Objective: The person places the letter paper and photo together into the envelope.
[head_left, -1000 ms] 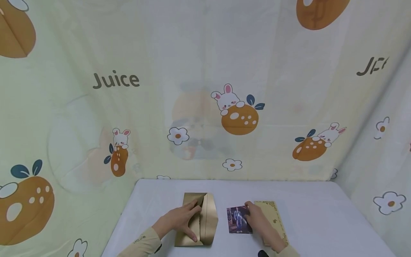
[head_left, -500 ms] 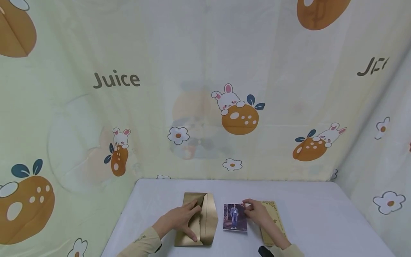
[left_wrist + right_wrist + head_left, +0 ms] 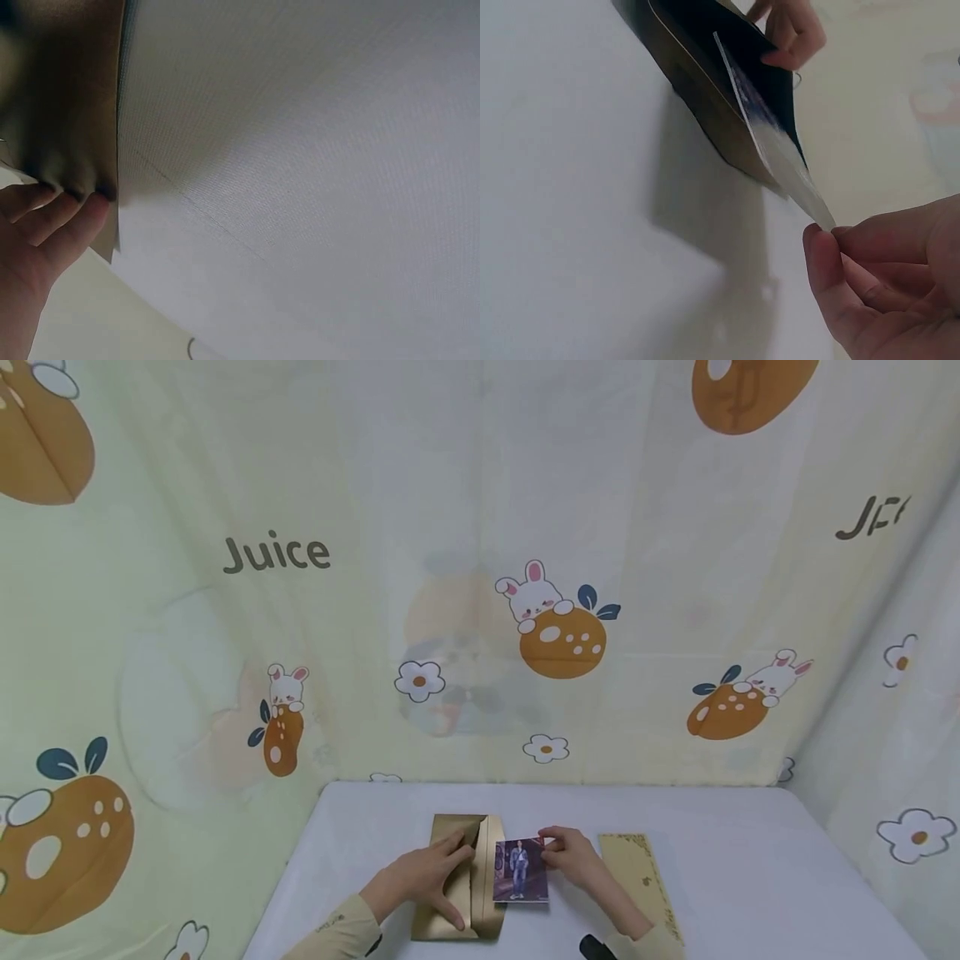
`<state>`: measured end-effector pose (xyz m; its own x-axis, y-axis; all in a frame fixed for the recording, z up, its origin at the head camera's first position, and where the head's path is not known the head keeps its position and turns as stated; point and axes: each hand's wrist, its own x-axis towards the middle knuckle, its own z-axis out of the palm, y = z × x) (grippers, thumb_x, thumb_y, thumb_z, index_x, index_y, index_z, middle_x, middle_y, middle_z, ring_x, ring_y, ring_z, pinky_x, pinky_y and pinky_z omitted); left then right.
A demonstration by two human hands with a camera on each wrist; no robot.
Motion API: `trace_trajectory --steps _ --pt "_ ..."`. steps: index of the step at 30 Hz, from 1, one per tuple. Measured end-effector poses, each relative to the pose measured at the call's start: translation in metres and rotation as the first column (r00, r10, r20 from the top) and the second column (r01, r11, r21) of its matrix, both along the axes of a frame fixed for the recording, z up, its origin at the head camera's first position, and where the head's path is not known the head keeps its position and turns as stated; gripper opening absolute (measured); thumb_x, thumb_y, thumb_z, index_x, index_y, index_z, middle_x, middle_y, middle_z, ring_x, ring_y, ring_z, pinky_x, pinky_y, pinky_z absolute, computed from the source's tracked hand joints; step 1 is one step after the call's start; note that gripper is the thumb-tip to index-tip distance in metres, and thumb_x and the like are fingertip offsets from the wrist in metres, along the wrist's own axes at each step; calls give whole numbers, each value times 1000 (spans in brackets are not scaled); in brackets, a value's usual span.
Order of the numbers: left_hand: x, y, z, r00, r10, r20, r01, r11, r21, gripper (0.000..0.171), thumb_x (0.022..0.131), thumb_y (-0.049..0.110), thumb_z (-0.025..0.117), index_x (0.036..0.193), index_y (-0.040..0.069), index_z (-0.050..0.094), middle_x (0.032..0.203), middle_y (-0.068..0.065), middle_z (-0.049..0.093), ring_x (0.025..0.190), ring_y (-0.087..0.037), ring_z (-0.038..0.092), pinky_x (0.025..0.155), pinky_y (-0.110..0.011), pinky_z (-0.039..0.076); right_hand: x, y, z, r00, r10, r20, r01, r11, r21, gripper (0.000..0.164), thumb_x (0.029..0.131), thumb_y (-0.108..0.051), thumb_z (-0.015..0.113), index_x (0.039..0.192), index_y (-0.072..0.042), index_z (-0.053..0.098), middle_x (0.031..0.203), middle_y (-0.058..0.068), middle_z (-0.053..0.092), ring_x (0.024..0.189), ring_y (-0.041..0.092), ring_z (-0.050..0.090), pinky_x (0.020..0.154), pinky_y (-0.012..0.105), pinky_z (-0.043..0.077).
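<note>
In the head view, my left hand [image 3: 427,877] lies over a gold envelope [image 3: 442,927], fingers spread and the thumb toward its near edge. The envelope's mouth faces right, with its flap [image 3: 491,835] unfolded that way; the right wrist view shows a dark inside [image 3: 772,90] between its parted sides. My right hand [image 3: 573,860] pinches a photo [image 3: 521,872] of a standing figure by its far right corner, between thumb and forefinger. That photo overlaps the flap. From the right wrist, the photo [image 3: 765,135] appears tilted, its far end at the mouth.
A pale gold card [image 3: 641,872] with an ornate border lies to the right, partly behind the right forearm. A white cloth covers the table [image 3: 720,860]. Behind it hangs a curtain [image 3: 637,510] printed with rabbits and oranges.
My right hand has carried the photo leftward, from beside the card to over the envelope's flap. More of the card shows now. The left hand stays on the envelope.
</note>
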<state>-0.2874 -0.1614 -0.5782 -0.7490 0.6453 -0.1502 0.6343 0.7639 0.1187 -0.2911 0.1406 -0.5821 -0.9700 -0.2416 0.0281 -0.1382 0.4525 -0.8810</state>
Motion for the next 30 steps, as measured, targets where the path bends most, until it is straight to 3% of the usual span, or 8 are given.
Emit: trace_trajectory --steps 7,21,30 --pt "3 2 -1 1000 11 -3 -11 1000 -9 108 59 80 76 145 29 36 162 -22 30 139 -37 48 93 -45 56 0 -20 -5 1000 25 -10 -25 999 24 37 83 9 65 120 15 61 84 16 71 73 20 68 59 27 54" --pt "-4 1 -6 1000 12 7 -13 1000 9 104 59 82 75 142 32 38 162 -20 31 143 -37 43 99 -47 53 0 -49 -13 994 66 -85 -63 997 34 38 80 8 65 116 17 62 81 18 72 69 13 64 59 22 52" --pt "-5 2 -4 999 25 20 -25 1000 -6 102 59 83 74 142 33 37 162 -19 31 142 -34 45 97 -45 54 -1 -61 -15 993 97 -60 -96 995 10 40 79 8 63 118 19 60 88 21 72 74 17 66 60 24 55"
